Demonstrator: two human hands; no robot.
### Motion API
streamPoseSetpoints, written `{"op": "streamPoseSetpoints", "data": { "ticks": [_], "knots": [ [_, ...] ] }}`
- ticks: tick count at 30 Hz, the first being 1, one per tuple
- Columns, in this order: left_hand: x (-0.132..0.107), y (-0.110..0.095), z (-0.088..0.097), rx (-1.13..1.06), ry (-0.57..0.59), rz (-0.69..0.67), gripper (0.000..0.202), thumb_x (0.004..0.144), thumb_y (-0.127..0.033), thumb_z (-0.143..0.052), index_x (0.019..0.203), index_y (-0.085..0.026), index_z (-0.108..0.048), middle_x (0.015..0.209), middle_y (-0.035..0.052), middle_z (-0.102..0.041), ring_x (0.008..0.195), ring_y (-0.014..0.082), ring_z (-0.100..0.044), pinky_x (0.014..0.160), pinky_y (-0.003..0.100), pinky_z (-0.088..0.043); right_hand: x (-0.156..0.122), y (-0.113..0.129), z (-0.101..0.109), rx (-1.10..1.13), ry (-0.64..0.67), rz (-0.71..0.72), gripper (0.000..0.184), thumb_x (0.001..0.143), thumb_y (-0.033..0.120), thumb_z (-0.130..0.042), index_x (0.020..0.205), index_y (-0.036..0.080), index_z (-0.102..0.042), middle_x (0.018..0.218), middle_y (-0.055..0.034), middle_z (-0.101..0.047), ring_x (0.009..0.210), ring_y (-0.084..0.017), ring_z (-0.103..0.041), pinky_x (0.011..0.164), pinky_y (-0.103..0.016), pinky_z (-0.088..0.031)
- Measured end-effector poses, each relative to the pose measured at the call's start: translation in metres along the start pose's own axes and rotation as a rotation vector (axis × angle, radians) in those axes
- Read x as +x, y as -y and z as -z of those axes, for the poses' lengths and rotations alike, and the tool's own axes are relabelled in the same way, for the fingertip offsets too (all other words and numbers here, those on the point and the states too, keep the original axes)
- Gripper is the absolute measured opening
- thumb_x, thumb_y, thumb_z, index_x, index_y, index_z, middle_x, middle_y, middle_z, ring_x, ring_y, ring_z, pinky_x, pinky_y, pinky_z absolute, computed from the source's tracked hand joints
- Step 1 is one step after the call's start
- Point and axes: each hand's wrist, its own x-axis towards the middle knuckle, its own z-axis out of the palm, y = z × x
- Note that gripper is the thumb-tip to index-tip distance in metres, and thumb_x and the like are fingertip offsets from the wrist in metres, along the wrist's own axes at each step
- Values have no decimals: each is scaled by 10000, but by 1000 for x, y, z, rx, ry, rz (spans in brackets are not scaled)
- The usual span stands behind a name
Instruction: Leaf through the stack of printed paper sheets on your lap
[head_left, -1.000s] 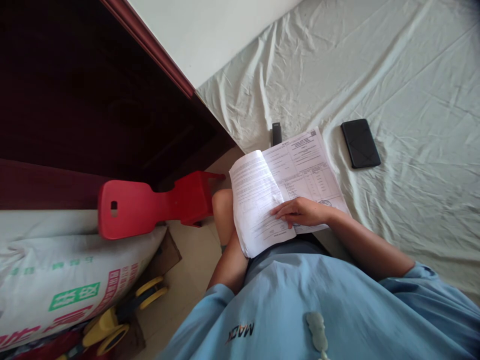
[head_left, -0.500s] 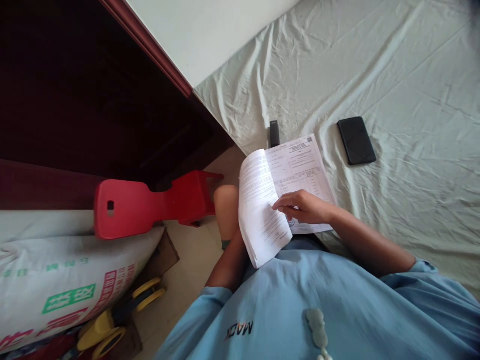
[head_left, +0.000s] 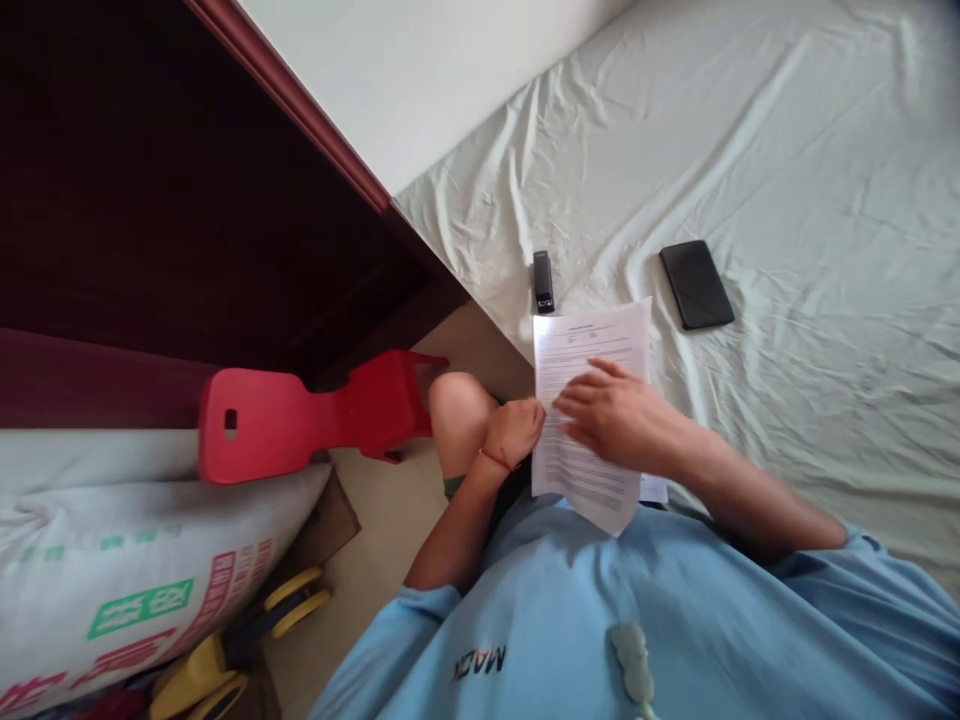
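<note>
A stack of printed papers (head_left: 592, 345) lies partly on the bed's edge and partly over my lap, its top sheet covered with lines of text. My left hand (head_left: 516, 430), with a red string at its wrist, is closed on the left edge of the stack; the thumb lies near the margin and the other fingers are mostly hidden. Over the middle of the top page is my right hand (head_left: 619, 415), slightly blurred, palm down with its fingers apart and nothing in it. Just beyond the papers sits a small black stapler-like object (head_left: 543, 282).
A black phone or small tablet (head_left: 697, 284) lies on the wrinkled pale sheet (head_left: 795, 200) to the right. On the left are a red plastic chair (head_left: 255, 425), a large white printed sack (head_left: 112, 570) and a yellow wheeled toy (head_left: 191, 680). A dark cabinet (head_left: 150, 200) stands behind them.
The curled-back pages have come over to the right and now lie flat on the stack. My left hand has come into view at its left edge, and my right hand has spread over the page.
</note>
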Motion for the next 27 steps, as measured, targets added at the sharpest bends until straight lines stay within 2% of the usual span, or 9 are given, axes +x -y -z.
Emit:
{"op": "streamPoseSetpoints", "data": {
  "ticks": [2,4,8,12,14,16,21,25,27],
  "knots": [
    [4,6,-1,42,20,-24,389,981,-305,-516,603,-223,-474,633,50,-573,697,219,-581,763,337,-396,-1,-23,-1,-159,77,-234,220,1016,268,-615,1132,179,-780,1190,-189,-768,1186,-381,-691,1179,-638,-412],
    [8,14,-6,-101,14,18,382,956,-324,-504,591,-215,-474,633,35,-580,680,195,-552,716,319,-384,-2,-44,0,-219,186,-359,202,1001,255,-625,1087,161,-782,1162,-208,-763,1115,-393,-709,1037,-588,-516],
    [10,26,-26,-655,-4,129,345,820,-496,-652,740,-161,-671,754,54,-709,776,218,-632,757,321,-470,-5,-63,0,-237,211,-361,230,1031,307,-581,1121,211,-770,1206,-167,-756,1076,-353,-702,872,-472,-566],
    [9,24,-38,-1016,-34,162,642,699,-634,-859,1086,-137,-735,1051,112,-799,1016,271,-728,969,385,-535,-4,-64,0,-217,199,-359,221,1033,311,-578,1092,234,-776,1222,-151,-743,1103,-338,-675,847,-437,-559],
    [9,23,-41,-1057,-24,154,760,675,-706,-884,1147,-132,-722,1115,135,-800,1065,290,-739,1006,410,-541,0,-65,1,-185,193,-398,225,1035,319,-581,1108,239,-778,1198,-149,-746,1121,-341,-661,873,-444,-551],
    [9,23,-43,-1042,-2,132,792,669,-770,-866,1089,-111,-736,1097,155,-803,1060,306,-747,996,420,-551,9,-69,3,-168,142,-436,255,1045,326,-567,1169,231,-770,1199,-153,-747,1181,-358,-634,941,-470,-533],
    [5,26,-50,-985,59,43,832,693,-874,-775,993,-98,-766,996,148,-806,920,294,-756,868,412,-570,44,-86,6,-278,-152,-480,396,1101,313,-413,1341,179,-697,1414,-166,-686,1374,-381,-512,1064,-503,-460],
    [2,26,-50,-997,97,30,801,701,-869,-774,979,-118,-758,935,113,-788,894,264,-730,831,381,-554,64,-96,10,-241,-68,-472,432,1119,348,-360,1069,167,-749,1073,-160,-774,1138,-330,-638,945,-431,-473],
    [4,25,-48,-1018,53,32,748,714,-831,-800,999,-143,-735,929,74,-770,898,228,-702,845,350,-537,66,-97,14,-200,-34,-469,418,1115,334,-373,950,181,-725,930,-134,-758,1000,-294,-663,865,-393,-465]
  ]
}}
